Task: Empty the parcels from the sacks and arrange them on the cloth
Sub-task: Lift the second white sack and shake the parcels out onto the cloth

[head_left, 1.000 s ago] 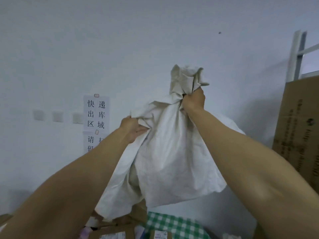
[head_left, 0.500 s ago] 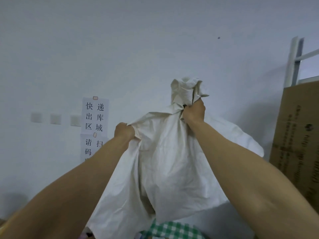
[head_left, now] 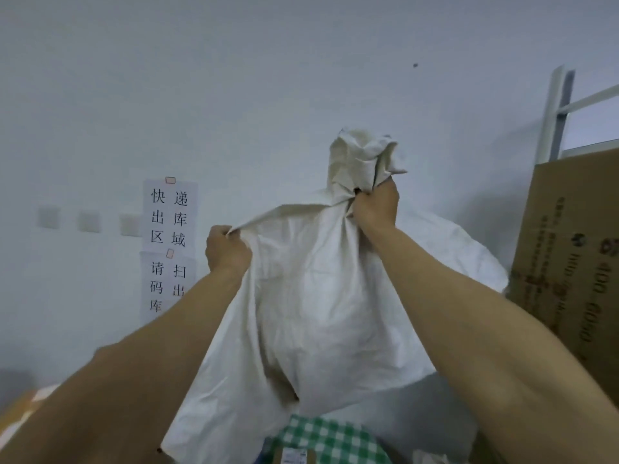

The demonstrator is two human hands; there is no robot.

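Observation:
A large white sack [head_left: 315,296] hangs in front of me, held up high against the wall. My right hand [head_left: 375,205] grips a bunched wad of its fabric at the top. My left hand [head_left: 226,251] grips a corner of the sack lower and to the left, pulling the upper edge taut. The sack's open lower end hangs over a green-and-white checked cloth [head_left: 331,437] at the bottom of the view. A bit of a brown parcel [head_left: 294,458] with a label shows on the cloth; most of what lies below is hidden by the sack.
A tall brown cardboard box [head_left: 569,256] stands at the right, with a white metal rack [head_left: 556,112] behind it. Paper signs with Chinese text [head_left: 169,229] hang on the white wall. An orange-brown carton edge [head_left: 20,410] shows at the far left.
Both hands have kept their hold on the sack. My left hand has pulled out to the left, stretching the top edge. The sack's lower end has dropped, hiding the parcels seen earlier.

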